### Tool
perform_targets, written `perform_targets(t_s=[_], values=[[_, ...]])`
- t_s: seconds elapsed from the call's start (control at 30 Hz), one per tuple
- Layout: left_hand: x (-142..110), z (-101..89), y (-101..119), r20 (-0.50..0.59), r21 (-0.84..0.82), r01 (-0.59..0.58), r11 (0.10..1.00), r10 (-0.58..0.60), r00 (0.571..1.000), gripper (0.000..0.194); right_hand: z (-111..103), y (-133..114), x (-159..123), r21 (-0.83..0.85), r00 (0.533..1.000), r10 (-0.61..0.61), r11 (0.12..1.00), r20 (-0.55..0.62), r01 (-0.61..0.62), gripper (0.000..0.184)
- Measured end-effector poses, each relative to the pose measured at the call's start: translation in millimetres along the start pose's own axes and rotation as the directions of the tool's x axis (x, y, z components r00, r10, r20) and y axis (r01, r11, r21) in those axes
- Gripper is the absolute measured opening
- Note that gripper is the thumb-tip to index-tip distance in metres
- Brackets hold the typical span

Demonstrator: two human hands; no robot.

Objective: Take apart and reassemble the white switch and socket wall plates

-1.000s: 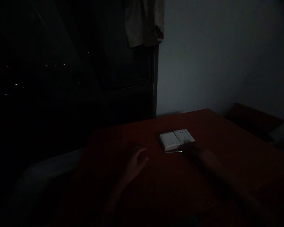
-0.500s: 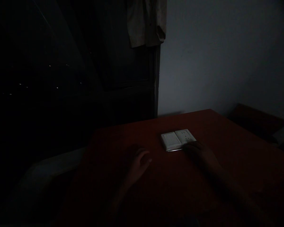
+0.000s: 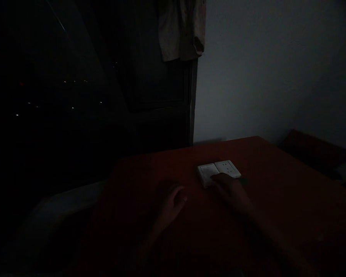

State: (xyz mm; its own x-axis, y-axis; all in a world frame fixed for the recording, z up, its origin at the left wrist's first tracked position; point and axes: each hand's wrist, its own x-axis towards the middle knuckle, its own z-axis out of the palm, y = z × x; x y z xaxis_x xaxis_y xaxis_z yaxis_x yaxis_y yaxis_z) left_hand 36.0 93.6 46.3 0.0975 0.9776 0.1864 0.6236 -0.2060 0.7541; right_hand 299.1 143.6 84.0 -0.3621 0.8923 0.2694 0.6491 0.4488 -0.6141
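Note:
A white wall switch (image 3: 208, 169) and a white socket (image 3: 227, 168) with small dark slots lie side by side on the reddish-brown table. My right hand (image 3: 230, 189) reaches over their near edge, its fingers stretched toward the switch. The fingertips overlap the switch's near right part; in this dim light I cannot tell how firmly they touch. To the left of the switch is my left hand (image 3: 173, 202), close to the tabletop, with thumb and fingers curved apart and nothing between them.
The table (image 3: 167, 163) reaches back to a pale wall (image 3: 271, 77). A dark window with small points of light fills the left, and a piece of cloth (image 3: 181, 30) hangs at its right edge. Another dark reddish surface (image 3: 314, 148) stands at the right.
My right hand has shifted left, from the socket's near edge onto the switch's near right part. A small greenish glow now shows beside the socket. The left hand keeps its curved pose.

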Motion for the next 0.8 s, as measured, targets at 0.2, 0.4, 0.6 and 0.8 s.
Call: perform_targets(t_s=[0.2,0.4,0.6,0.8], values=[[-4,8.2,-12,0.013,0.028,-0.009,1.000,0.009,1.000,0.052,66,-65,25,0.153,0.989,-0.081,0.986,0.123,0.061,0.034],[-3,11.1,-30,0.032,0.095,-0.084,0.992,0.081,0.996,0.060,121,-75,30,0.174,0.999,-0.009,0.985,0.050,0.000,0.048],[-3,6.3,-27,0.043,0.159,-0.132,0.978,0.126,0.991,0.066,130,-68,25,0.195,1.000,-0.016,0.981,0.015,0.012,0.049],[-3,6.7,-25,0.023,0.152,-0.109,0.982,0.107,0.994,0.066,132,-69,25,0.196,1.000,-0.014,0.980,0.009,0.012,0.049]])
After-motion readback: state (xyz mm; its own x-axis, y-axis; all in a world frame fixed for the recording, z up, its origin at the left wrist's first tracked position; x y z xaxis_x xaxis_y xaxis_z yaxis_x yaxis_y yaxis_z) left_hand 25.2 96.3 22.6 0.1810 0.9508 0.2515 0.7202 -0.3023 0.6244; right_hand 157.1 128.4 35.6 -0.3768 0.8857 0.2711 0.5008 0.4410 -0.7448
